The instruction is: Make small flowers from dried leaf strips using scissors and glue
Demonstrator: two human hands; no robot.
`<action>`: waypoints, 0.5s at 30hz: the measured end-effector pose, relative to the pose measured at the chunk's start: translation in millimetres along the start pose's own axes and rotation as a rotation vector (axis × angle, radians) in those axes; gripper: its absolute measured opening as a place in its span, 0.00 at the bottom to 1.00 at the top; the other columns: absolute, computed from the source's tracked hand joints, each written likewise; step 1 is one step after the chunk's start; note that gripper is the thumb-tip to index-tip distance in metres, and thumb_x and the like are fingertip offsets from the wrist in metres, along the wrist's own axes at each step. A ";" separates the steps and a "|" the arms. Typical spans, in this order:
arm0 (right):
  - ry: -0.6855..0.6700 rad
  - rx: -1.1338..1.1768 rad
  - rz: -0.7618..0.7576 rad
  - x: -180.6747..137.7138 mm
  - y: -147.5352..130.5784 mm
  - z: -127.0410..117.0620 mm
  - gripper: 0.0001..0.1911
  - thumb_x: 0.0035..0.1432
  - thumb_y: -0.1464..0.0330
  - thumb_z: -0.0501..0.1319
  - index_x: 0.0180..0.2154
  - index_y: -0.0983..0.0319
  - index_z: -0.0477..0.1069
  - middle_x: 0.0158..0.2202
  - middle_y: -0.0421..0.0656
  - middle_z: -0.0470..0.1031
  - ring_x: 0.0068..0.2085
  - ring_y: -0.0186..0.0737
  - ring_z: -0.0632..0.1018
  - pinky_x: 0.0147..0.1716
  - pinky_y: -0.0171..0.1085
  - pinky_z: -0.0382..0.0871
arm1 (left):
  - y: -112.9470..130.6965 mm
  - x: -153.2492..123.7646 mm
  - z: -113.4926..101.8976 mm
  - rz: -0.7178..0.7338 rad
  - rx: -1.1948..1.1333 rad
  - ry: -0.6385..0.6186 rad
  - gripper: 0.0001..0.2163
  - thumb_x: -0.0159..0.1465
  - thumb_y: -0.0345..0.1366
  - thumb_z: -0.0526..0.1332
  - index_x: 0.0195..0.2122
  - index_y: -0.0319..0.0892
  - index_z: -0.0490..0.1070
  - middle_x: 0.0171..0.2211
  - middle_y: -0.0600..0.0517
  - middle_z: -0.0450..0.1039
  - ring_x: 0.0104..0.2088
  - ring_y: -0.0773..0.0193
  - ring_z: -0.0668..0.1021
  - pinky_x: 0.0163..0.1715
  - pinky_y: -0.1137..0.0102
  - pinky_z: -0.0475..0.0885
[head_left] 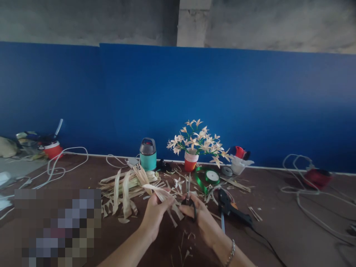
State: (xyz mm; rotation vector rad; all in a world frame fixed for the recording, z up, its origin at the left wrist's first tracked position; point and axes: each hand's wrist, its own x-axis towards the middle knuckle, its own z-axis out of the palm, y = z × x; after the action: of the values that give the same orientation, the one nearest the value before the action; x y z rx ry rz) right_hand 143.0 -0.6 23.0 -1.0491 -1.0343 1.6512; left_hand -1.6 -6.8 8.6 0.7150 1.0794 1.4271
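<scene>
Head view: the person's left hand [155,213] has its thumb and fingers pinched together on a pale dried husk strip [158,190], while the fingers of the right hand [204,218] are wrapped around the black handles of the scissors [188,200], just beside the strip, their blades pointing away from the wrist. Both hands are above the brown desk [278,237], near its middle, and a chain bracelet [231,254] circles the right wrist. Left of the left hand lies a loose pile of dried husks [126,189], with a teal container [148,159] under a grey lid standing behind it. Beyond the scissors, wire-stemmed pale flowers [205,141] stand in a red and white cup [191,163]; to the right of that cup are a roll of green ribbon [212,176], a grey roll [227,171] and a whitish container [238,165]. A black glue gun [232,209] lies to the right of the right hand, and a blue partition [222,92] runs along the back of the desk
</scene>
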 end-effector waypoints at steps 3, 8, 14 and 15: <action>-0.049 -0.002 -0.011 -0.7 0.8 2.3 0.20 0.32 0.70 0.72 0.29 0.61 0.65 0.23 0.33 0.67 0.23 0.29 0.67 0.23 0.28 0.60 | 2.6 -1.7 1.7 0.024 0.079 -0.015 0.21 0.43 0.34 0.71 0.40 0.38 0.72 0.29 0.52 0.77 0.34 0.58 0.77 0.37 0.69 0.68; -0.005 -0.034 -0.108 4.0 7.8 1.7 0.21 0.33 0.70 0.72 0.30 0.60 0.65 0.19 0.31 0.65 0.22 0.28 0.65 0.20 0.27 0.56 | -2.5 -7.0 6.5 -0.129 -0.010 -0.186 0.15 0.45 0.39 0.71 0.32 0.37 0.74 0.29 0.49 0.78 0.30 0.60 0.77 0.34 0.69 0.68; -0.064 -0.091 -0.183 8.9 13.2 -1.9 0.23 0.32 0.68 0.73 0.31 0.60 0.63 0.21 0.33 0.68 0.22 0.29 0.67 0.23 0.30 0.61 | -4.3 -2.9 3.1 -0.160 0.025 -0.187 0.14 0.45 0.42 0.70 0.27 0.36 0.76 0.22 0.49 0.77 0.23 0.62 0.76 0.27 0.70 0.68; -0.073 -0.104 -0.182 9.2 13.5 -2.4 0.24 0.32 0.68 0.73 0.31 0.60 0.63 0.21 0.33 0.68 0.22 0.29 0.67 0.23 0.30 0.61 | -3.2 -2.4 2.4 -0.154 0.013 -0.172 0.14 0.46 0.42 0.70 0.28 0.36 0.76 0.22 0.50 0.77 0.23 0.62 0.76 0.26 0.71 0.68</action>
State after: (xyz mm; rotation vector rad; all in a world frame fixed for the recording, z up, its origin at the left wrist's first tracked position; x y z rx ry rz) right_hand 139.7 5.2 7.9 -0.9372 -1.2382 1.5107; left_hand 2.3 -8.9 7.0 0.7342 0.9888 1.2060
